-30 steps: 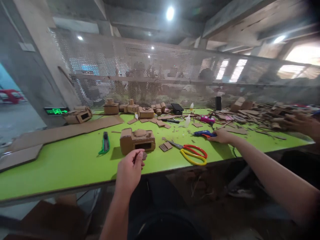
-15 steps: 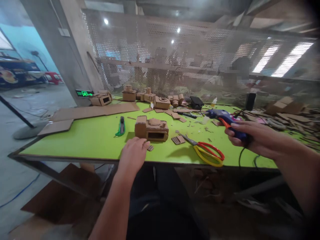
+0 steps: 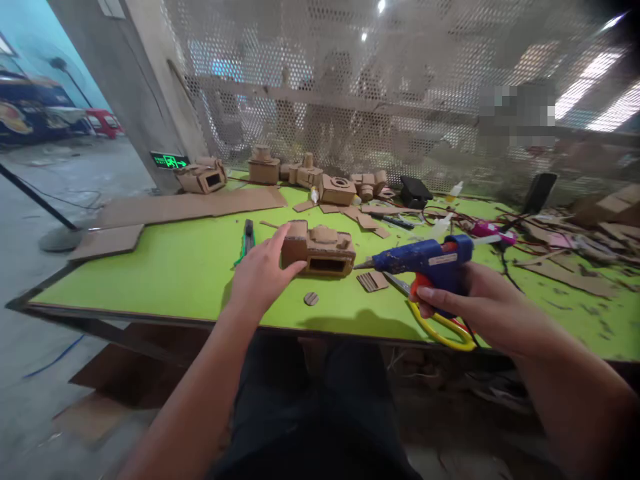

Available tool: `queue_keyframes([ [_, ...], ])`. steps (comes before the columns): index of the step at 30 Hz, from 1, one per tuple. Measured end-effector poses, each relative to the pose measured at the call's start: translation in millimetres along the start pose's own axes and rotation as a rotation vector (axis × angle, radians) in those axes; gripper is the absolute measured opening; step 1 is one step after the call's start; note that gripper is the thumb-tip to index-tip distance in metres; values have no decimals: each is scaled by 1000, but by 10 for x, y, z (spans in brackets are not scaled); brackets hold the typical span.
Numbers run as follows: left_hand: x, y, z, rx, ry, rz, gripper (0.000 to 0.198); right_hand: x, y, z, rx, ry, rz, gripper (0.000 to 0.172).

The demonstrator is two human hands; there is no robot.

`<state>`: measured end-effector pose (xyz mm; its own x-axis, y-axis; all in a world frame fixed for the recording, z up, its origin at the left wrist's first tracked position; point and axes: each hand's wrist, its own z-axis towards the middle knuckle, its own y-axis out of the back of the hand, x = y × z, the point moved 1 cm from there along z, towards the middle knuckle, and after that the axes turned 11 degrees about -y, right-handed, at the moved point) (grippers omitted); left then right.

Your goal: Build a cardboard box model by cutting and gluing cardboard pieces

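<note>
A cardboard camera model (image 3: 320, 248) stands on the green table, with a rectangular opening facing me. My left hand (image 3: 263, 270) is at its left end, thumb and fingers spread apart; whether they touch the cardboard I cannot tell. My right hand (image 3: 465, 300) grips a blue hot glue gun (image 3: 425, 257), a finger by its orange trigger. The gun's nozzle points left, close to the model's right end. In front of the model lies a small round cardboard disc (image 3: 311, 299). A corrugated cardboard piece (image 3: 373, 281) and yellow-and-red-handled scissors (image 3: 443, 333) lie below the gun.
A green utility knife (image 3: 247, 241) lies left of the model. Long cardboard strips (image 3: 195, 208) cover the back left. Several other cardboard cameras (image 3: 337, 189) line the rear edge by a perforated metal screen (image 3: 310, 87). Scraps, cables and a pink tool (image 3: 487, 230) clutter the right.
My right hand has brought the glue gun left, toward the model. My left hand has moved off the small disc up to the model's left end, its fingers opening.
</note>
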<state>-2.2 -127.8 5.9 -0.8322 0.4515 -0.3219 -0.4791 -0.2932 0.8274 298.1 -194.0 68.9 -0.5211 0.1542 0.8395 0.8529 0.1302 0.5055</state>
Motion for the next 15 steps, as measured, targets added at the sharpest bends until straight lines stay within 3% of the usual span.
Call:
queue_keyframes([
  [5, -140, -50, -114, -139, 125, 83, 73, -21, -77, 84, -172, -9, -143, 48],
  [7, -176, -67, -289, -220, 121, 39, 58, -50, -74, 110, -238, -42, -195, 49],
  [10, -233, -124, -535, -179, -51, -8, 30, -62, -48, 101, -312, -55, -217, 45],
  [15, -328, -197, -612, -35, -129, 102, 27, 0, -23, 46, -577, -32, -192, 45],
])
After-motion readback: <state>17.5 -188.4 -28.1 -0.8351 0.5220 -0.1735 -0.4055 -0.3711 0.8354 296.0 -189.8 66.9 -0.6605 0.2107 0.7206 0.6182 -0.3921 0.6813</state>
